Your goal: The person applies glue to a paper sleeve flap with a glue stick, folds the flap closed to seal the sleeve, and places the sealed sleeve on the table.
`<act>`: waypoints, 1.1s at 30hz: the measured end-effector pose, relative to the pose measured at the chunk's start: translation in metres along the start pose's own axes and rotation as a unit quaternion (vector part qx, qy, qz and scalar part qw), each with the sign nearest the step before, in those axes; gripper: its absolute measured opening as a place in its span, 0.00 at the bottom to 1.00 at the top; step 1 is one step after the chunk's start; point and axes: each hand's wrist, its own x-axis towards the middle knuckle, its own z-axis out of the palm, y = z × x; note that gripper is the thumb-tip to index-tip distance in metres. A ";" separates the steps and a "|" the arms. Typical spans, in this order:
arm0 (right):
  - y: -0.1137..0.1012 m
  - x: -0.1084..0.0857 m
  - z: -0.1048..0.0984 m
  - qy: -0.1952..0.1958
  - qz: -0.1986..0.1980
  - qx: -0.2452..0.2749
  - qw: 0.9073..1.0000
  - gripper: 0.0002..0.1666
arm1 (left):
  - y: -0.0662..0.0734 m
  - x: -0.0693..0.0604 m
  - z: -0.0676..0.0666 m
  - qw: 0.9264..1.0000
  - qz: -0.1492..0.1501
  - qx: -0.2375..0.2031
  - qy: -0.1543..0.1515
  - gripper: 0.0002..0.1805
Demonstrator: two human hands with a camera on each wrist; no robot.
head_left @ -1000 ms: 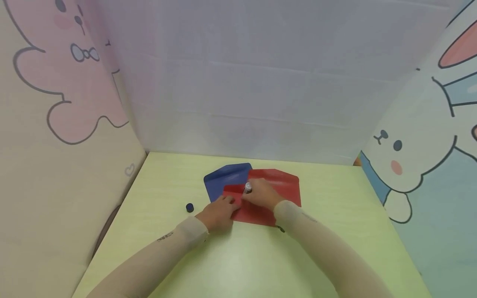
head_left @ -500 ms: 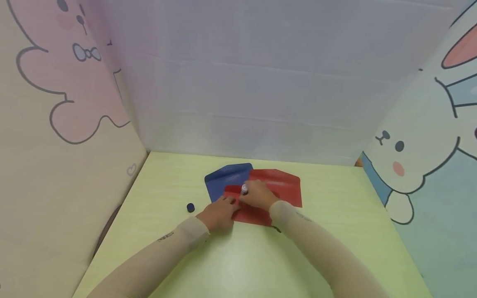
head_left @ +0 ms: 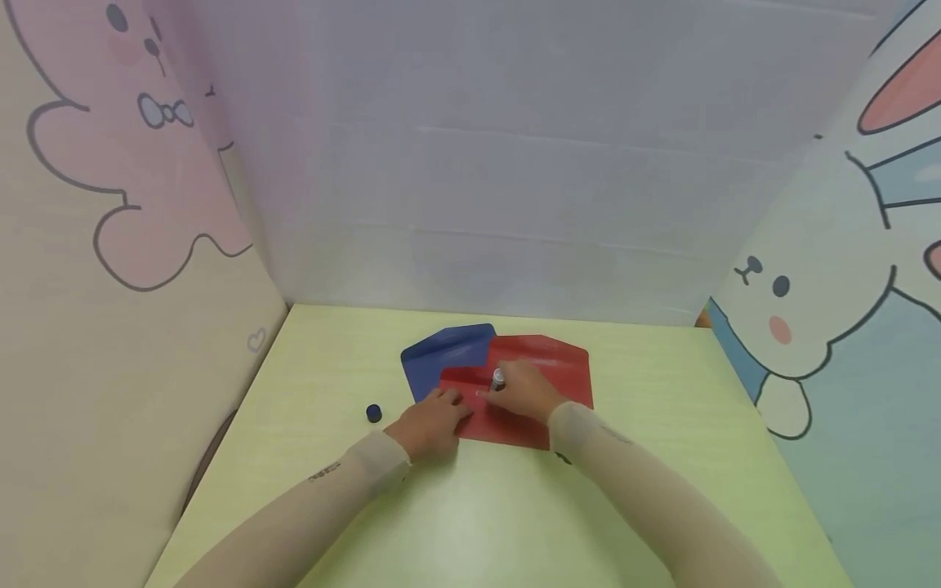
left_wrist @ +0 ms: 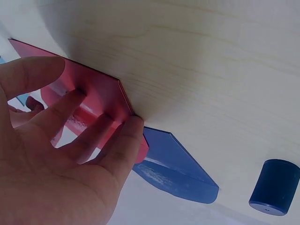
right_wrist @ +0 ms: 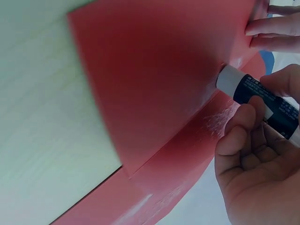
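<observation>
The right hand (head_left: 528, 391) grips a dark glue stick (right_wrist: 265, 99) with a white end, which touches the surface of the front red envelope (head_left: 500, 424). In the right wrist view the fingers of that right hand (right_wrist: 262, 145) curl round the tube. At the envelope's left part rests the left hand (head_left: 432, 425), its fingertips on the red paper; the left wrist view shows the left hand (left_wrist: 70, 140) with fingers spread. Behind lie a second red envelope (head_left: 566, 367) and a blue envelope (head_left: 441, 359), both partly covered by the front one.
A small dark blue cap (head_left: 373, 413) stands on the pale wooden table (head_left: 323, 367), left of the envelopes. A white sheet (head_left: 478, 204) hangs along the table's far edge, and cartoon-printed cloths stand at both sides.
The right hand with the glue stick moved slightly left over the front red envelope, then back to the right. The left hand has stayed in place.
</observation>
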 end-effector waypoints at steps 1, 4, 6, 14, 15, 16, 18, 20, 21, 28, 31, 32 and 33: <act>0.002 -0.001 -0.001 0.001 0.001 0.000 1.000 0.19 | 0.000 0.000 0.001 1.000 -0.001 0.000 0.000 0.35; 0.006 -0.003 -0.003 0.004 0.005 0.001 1.000 0.18 | -0.001 0.001 0.003 1.000 -0.006 -0.001 -0.002 0.35; 0.010 -0.004 -0.004 0.005 0.005 0.001 1.000 0.17 | -0.001 0.002 0.005 1.000 -0.008 -0.002 -0.004 0.36; 0.017 -0.005 -0.008 0.013 -0.003 0.004 1.000 0.13 | -0.002 0.001 0.003 1.000 -0.005 0.000 -0.002 0.34; 0.017 -0.005 -0.008 0.013 -0.002 0.005 1.000 0.13 | -0.002 0.001 0.003 1.000 -0.004 0.001 -0.001 0.34; 0.017 -0.005 -0.009 0.014 -0.003 0.005 1.000 0.13 | -0.002 0.001 0.002 1.000 -0.003 0.002 0.000 0.34; 0.017 -0.006 -0.009 0.013 0.001 0.006 1.000 0.13 | -0.002 0.000 0.002 1.000 0.000 0.003 0.001 0.33; 0.017 -0.006 -0.010 0.013 0.004 0.006 1.000 0.14 | -0.001 0.000 0.001 1.000 0.001 0.004 0.001 0.33; 0.017 -0.007 -0.010 0.014 0.004 0.007 1.000 0.14 | -0.001 0.000 0.001 1.000 0.002 0.004 0.001 0.33; 0.029 -0.005 -0.009 0.016 0.008 0.035 0.999 0.12 | 0.000 0.001 0.002 1.000 -0.002 0.003 0.000 0.33; 0.036 -0.005 -0.011 0.019 0.019 0.075 0.997 0.11 | 0.000 0.002 0.003 1.000 0.000 0.002 0.001 0.33; 0.038 -0.005 -0.013 0.021 0.021 0.088 0.996 0.11 | 0.000 0.002 0.003 1.000 0.001 0.001 0.002 0.33; 0.040 -0.006 -0.015 0.024 0.024 0.102 0.994 0.12 | 0.000 0.002 0.003 1.000 0.002 0.002 0.003 0.32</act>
